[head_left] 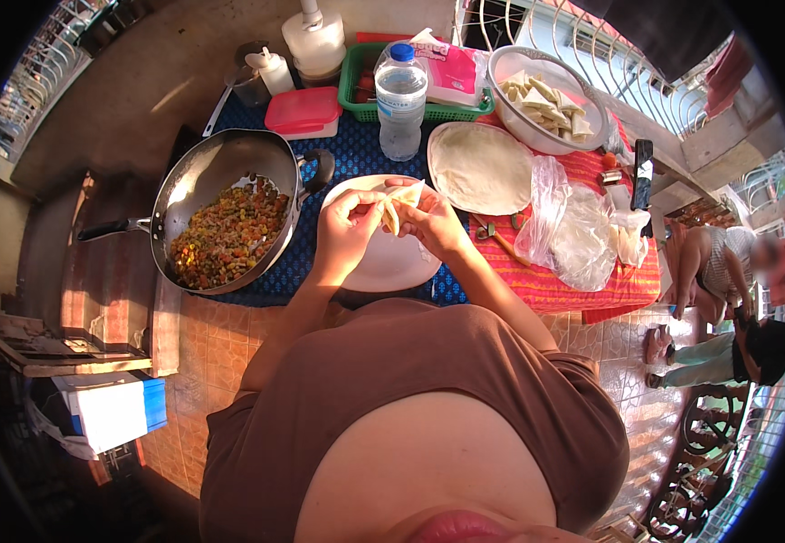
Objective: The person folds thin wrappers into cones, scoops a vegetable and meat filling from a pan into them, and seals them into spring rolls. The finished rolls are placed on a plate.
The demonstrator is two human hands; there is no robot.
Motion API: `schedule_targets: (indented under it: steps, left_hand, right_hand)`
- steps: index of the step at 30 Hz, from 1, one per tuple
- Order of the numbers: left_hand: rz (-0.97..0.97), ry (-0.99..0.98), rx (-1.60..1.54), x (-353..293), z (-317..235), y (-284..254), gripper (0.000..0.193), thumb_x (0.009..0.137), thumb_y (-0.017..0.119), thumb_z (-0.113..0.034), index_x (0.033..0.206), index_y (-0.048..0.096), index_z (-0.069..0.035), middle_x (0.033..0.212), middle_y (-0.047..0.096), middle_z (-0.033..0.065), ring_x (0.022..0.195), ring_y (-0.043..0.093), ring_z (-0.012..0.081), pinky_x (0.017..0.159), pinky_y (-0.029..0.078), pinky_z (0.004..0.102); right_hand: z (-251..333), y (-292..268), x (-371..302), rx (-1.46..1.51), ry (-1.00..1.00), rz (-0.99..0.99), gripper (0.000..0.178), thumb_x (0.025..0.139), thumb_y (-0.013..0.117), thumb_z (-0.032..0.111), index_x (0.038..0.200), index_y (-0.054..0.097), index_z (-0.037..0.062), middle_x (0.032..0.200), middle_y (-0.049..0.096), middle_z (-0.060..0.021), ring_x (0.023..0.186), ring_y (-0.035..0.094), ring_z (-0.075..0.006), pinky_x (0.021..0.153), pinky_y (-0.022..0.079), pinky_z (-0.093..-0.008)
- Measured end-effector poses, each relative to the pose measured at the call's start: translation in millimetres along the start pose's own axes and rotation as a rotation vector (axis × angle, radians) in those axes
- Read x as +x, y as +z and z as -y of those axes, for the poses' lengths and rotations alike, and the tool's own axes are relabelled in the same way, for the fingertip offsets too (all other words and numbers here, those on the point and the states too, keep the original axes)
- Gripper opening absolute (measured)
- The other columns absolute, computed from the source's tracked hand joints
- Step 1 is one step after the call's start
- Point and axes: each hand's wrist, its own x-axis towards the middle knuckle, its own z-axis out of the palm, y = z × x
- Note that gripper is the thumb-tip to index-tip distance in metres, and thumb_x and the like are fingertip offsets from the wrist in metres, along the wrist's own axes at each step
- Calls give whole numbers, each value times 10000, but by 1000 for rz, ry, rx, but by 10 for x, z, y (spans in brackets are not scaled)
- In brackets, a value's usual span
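My left hand and my right hand meet over a white plate, both closed on a pale folded pastry wrapper. The fingertips pinch it from both sides, and its loose corner points up to the right. Whether it has filling inside, I cannot tell. At the left is a wok with a chopped, colourful vegetable filling. Flat round wrappers lie just beyond my right hand. Folded triangular pastries fill part of a clear bowl at the far right.
Behind the plate stand a water bottle, a pink-lidded container and a green basket. Crumpled plastic bags and a wooden-handled utensil lie on the red cloth. Two people are at the right, apart from the table.
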Motion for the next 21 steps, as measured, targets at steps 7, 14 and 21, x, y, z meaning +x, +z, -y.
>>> schedule_targets:
  steps: [7,14,21]
  left_hand:
    - [-64,274,407,-56,-75,56,128,825,644,-18,952,661,-9,911,643,95,745,659,173,666,532,258]
    - [11,90,579,-16,-114,37,97,897,571,-126,906,555,-31,786,625,118,688,637,261,602,502,341]
    - [70,383,794,23,-196,-4,124,889,524,-155,871,515,-32,779,616,131,718,618,327,616,479,420]
  right_hand:
    - [-182,116,80,-124,-136,-156,284,865,552,49,1146,515,29,861,613,-56,638,579,-109,514,467,-224]
    - [-136,131,57,-113,-134,-173,307,892,547,68,1191,486,43,920,601,-46,703,581,-98,559,475,-228]
    - [33,114,20,149,-6,50,444,896,625,151,1292,438,76,1013,592,-25,849,574,-101,659,480,-242]
